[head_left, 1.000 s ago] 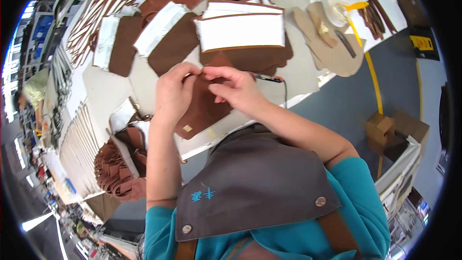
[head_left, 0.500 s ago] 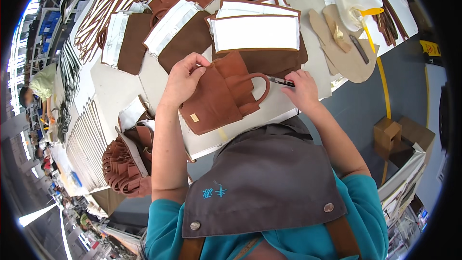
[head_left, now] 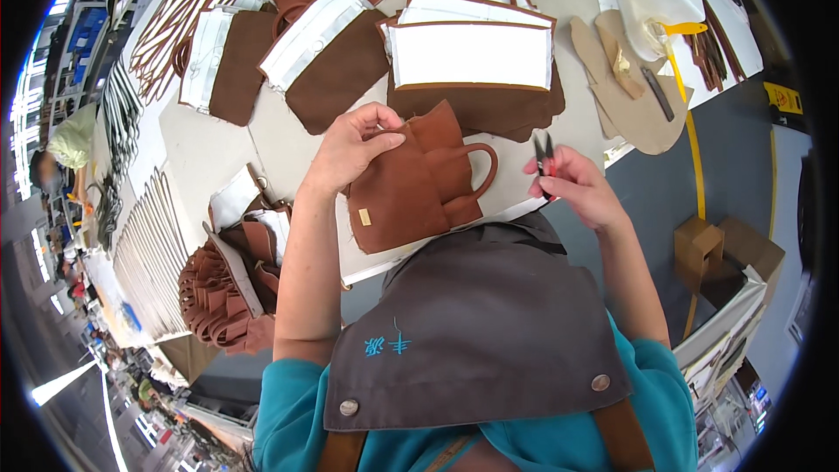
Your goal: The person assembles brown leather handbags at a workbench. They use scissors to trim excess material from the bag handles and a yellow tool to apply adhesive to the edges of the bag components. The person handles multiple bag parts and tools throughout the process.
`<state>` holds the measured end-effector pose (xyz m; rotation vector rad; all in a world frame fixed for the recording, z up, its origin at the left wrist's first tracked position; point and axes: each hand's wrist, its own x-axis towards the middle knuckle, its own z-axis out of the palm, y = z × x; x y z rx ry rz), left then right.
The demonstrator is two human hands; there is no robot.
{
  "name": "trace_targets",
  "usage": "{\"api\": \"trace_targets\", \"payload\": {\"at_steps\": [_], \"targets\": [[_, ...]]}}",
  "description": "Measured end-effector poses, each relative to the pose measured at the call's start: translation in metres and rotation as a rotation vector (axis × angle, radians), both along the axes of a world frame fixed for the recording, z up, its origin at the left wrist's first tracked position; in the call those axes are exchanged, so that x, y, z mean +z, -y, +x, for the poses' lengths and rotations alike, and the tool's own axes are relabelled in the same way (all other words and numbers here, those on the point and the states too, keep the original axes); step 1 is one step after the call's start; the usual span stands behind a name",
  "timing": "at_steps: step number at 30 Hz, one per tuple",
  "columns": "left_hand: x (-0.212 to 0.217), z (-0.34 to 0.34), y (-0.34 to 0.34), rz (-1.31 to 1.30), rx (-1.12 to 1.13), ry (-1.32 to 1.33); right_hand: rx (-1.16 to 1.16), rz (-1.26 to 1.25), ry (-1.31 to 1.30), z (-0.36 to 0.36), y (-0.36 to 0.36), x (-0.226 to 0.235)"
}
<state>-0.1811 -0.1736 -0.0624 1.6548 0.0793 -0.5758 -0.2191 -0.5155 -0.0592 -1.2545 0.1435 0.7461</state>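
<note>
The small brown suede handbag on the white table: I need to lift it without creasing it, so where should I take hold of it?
Probably by the looped handle of the small brown suede handbag, coming from the right. The loop stands clear of the body over bare white table, while the left hand already pinches the top edge.

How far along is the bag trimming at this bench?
Done: hard to count, but several brown bags with white panels lie spread on the table. In hand: the left hand grips the top of a small brown bag, and the right hand holds thread snips clear of it. Left: a pile of brown pieces at the table's edge.
</note>
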Motion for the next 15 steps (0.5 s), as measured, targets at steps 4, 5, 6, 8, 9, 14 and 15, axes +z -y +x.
{"api": "trace_targets", "payload": {"at_steps": [4, 5, 6, 8, 9, 14, 15], "targets": [[-0.006, -0.01, -0.005, -0.238, 0.084, -0.183, 0.185, 0.178, -0.042, 0.021, -0.062, 0.033], [-0.014, -0.016, -0.009, -0.285, 0.111, -0.185, 0.24, 0.175, -0.066, 0.023, -0.075, 0.032], [-0.018, -0.02, -0.01, -0.336, 0.131, -0.187, 0.233, 0.134, -0.096, 0.024, -0.085, 0.031], [-0.018, -0.028, -0.01, -0.408, 0.141, -0.211, 0.22, 0.047, -0.153, 0.023, -0.099, 0.026], [-0.017, -0.031, -0.009, -0.445, 0.146, -0.221, 0.227, 0.01, -0.115, 0.02, -0.103, 0.02], [-0.018, -0.039, -0.007, -0.467, 0.162, -0.198, 0.19, -0.062, -0.048, 0.005, -0.115, 0.004], [-0.018, -0.04, -0.007, -0.478, 0.159, -0.199, 0.202, -0.064, -0.054, 0.005, -0.116, 0.004]]}}
